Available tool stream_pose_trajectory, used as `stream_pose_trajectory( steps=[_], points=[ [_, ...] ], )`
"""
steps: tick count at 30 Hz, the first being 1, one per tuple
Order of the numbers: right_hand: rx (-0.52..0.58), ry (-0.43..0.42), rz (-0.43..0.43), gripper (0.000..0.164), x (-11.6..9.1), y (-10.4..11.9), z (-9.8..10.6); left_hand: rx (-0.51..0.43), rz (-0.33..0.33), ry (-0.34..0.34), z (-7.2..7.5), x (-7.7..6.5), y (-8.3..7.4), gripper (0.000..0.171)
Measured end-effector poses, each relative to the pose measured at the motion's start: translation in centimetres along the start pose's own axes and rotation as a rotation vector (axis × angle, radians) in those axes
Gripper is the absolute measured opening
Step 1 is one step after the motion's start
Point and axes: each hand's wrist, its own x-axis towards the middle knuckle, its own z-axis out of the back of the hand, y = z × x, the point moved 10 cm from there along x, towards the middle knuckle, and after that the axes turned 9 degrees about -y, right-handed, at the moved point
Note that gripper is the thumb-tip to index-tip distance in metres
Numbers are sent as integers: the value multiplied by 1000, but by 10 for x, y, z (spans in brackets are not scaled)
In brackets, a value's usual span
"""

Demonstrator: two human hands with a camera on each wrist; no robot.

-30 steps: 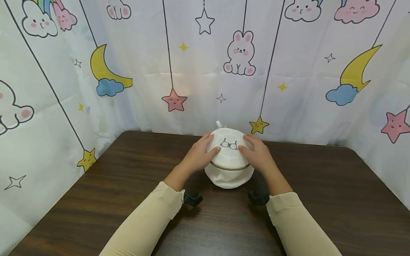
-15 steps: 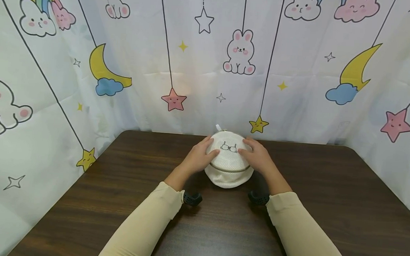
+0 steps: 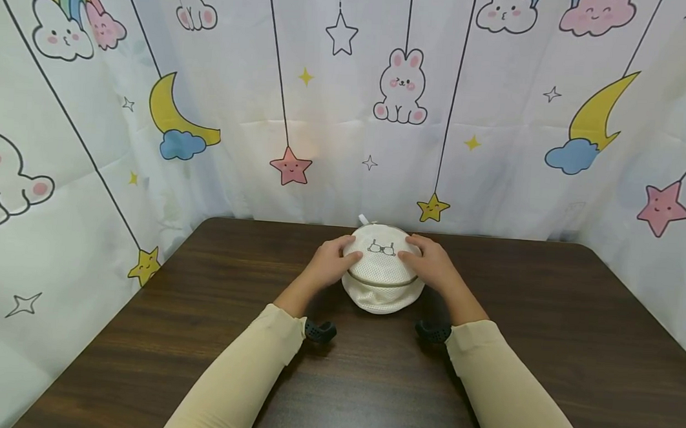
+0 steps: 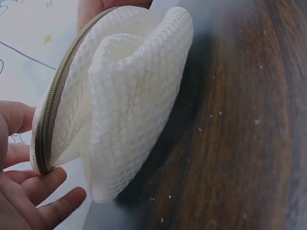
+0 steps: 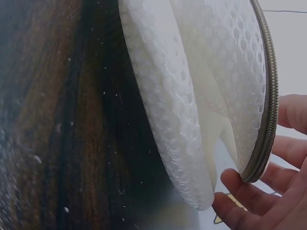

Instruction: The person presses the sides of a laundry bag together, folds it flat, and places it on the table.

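A round white mesh laundry bag (image 3: 382, 268) with a bra drawing on its lid stands on the table, its lid tilted toward me. A brass-coloured zip (image 4: 56, 96) runs round the lid's edge. My left hand (image 3: 329, 263) grips the left side of the lid, thumb on top and fingers at the far edge. On the opposite side, my right hand (image 3: 430, 262) holds the lid in the same way. Both wrist views show fingers curled at the zip edge, with the soft mesh body (image 5: 163, 96) folded and sagging below. The bag's interior is hidden.
The dark wood-grain table (image 3: 516, 352) spreads out around the bag. Behind its far edge hangs a white curtain (image 3: 336, 123) printed with rabbits, stars and moons. A black wrist device (image 3: 320, 332) sits on the left wrist, another (image 3: 432, 331) on the right.
The bag's lid has sunk a little and its top edge sits lower. My left hand has shifted slightly down and left along the rim; the right hand has barely moved.
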Motion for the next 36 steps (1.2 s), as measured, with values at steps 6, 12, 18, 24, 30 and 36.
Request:
stream_pose_trajectory(
  steps=[6,12,18,24,30,36],
  points=[
    [21,1,-41,59,-2,-3,4,-133,52,-43,3,2,5,52],
    [22,20,-37,63,-2,-6,4,-14,6,-15,-1,1,4,59],
    [20,63,67,72,-4,3,1,112,-57,58,-7,-4,-5,74],
    [-11,107,89,72,-6,2,-4,159,-90,101,-12,-6,-7,77],
    [-60,145,86,71,-6,-5,-11,214,-110,152,-20,-8,-4,73],
    [-55,162,83,72,-8,-6,-14,250,-73,200,-26,-9,2,74]
  ],
)
